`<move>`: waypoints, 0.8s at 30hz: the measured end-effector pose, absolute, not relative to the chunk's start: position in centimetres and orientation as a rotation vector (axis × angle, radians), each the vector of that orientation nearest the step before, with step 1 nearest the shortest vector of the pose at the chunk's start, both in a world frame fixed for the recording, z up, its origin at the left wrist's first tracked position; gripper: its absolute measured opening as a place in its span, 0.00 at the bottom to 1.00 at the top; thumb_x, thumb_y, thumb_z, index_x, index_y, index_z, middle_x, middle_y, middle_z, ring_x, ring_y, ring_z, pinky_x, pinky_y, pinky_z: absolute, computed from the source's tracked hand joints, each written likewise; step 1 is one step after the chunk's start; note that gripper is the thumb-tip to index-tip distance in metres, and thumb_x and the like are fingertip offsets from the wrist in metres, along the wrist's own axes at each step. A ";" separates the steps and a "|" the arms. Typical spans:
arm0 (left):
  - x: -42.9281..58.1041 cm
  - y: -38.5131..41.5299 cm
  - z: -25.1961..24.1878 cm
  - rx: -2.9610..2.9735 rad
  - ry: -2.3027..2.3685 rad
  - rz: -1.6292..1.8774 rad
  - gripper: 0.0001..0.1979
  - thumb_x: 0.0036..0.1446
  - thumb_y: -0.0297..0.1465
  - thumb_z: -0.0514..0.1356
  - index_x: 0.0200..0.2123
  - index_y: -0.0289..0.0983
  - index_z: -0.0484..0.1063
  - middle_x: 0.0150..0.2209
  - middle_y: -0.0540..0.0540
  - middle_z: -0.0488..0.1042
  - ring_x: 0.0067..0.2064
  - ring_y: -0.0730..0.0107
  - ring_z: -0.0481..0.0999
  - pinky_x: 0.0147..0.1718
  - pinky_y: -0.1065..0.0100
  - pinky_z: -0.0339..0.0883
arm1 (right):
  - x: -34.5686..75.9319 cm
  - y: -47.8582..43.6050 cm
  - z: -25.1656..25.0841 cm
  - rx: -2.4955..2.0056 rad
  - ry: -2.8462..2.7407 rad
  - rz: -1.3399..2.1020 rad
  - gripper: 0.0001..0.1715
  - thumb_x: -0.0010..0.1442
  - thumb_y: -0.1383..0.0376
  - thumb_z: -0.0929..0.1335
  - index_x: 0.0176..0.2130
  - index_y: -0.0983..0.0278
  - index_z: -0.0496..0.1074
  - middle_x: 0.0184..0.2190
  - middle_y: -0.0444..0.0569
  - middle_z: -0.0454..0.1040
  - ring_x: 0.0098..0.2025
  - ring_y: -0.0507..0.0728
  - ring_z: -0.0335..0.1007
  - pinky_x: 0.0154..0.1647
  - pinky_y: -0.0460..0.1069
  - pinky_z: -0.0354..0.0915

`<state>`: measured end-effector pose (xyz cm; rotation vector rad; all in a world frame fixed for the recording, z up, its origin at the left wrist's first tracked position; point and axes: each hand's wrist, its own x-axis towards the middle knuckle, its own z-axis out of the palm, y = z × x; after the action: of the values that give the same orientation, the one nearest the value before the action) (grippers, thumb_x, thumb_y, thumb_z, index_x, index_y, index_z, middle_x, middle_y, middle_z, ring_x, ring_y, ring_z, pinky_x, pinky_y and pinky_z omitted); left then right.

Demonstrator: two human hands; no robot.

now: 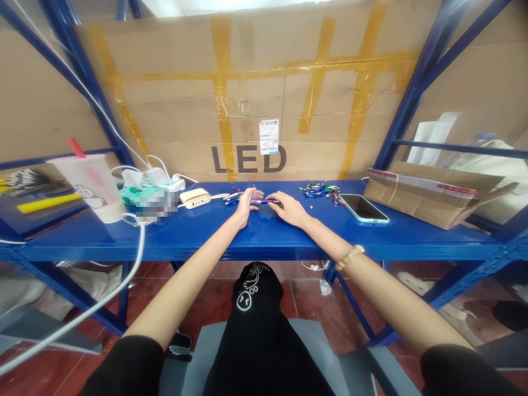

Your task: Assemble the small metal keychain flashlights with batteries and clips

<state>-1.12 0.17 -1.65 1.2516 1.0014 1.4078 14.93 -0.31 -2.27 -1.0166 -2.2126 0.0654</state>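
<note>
A slim purple pen-like tube (264,202) lies across the gap between my hands, low on the blue steel shelf (264,236). My left hand (247,207) grips its left end between thumb and fingers. My right hand (289,209) pinches the other end with its fingertips. Just left of my left hand lie several small pens or tubes (232,198) in blue and silver. Beyond my right hand is a tangled heap of small green, blue and red keychain-like parts (318,190). A smartphone (364,208) lies face up further right.
A cream power bank (194,198) with cables, a white power strip (177,184), a pixelated patch over a green item (150,202), and a plastic cup (93,187) stand on the left. A flattened cardboard box (433,198) sits at right. Large taped cardboard (247,93) backs the shelf.
</note>
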 end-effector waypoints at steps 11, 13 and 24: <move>-1.1 0.1 -1.7 1.243 0.990 1.414 0.17 0.50 0.41 0.51 0.25 0.35 0.72 0.32 0.43 0.73 0.33 0.65 0.70 0.26 0.71 0.59 | 15.1 -0.2 -2.2 -0.983 -2.188 0.057 0.14 0.60 0.67 0.64 0.44 0.60 0.75 0.39 0.48 0.73 0.41 0.56 0.69 0.42 0.49 0.65; -1.1 0.1 -1.7 1.244 0.989 1.414 0.17 0.50 0.41 0.51 0.25 0.35 0.72 0.31 0.43 0.73 0.33 0.66 0.70 0.26 0.71 0.59 | 15.1 -0.1 -2.2 -0.984 -2.178 0.056 0.14 0.60 0.68 0.64 0.44 0.60 0.75 0.39 0.48 0.73 0.41 0.56 0.69 0.42 0.50 0.65; -1.1 0.0 -1.7 1.248 0.992 1.423 0.17 0.50 0.41 0.51 0.25 0.35 0.72 0.32 0.43 0.74 0.34 0.65 0.70 0.27 0.71 0.60 | 15.3 0.1 -2.4 -0.989 -2.172 0.051 0.15 0.60 0.67 0.63 0.45 0.60 0.75 0.38 0.49 0.73 0.40 0.56 0.69 0.40 0.50 0.65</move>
<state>-1.14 0.01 -1.70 1.2477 0.9921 1.4234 15.26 0.12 -2.38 -0.9891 -2.1722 0.0505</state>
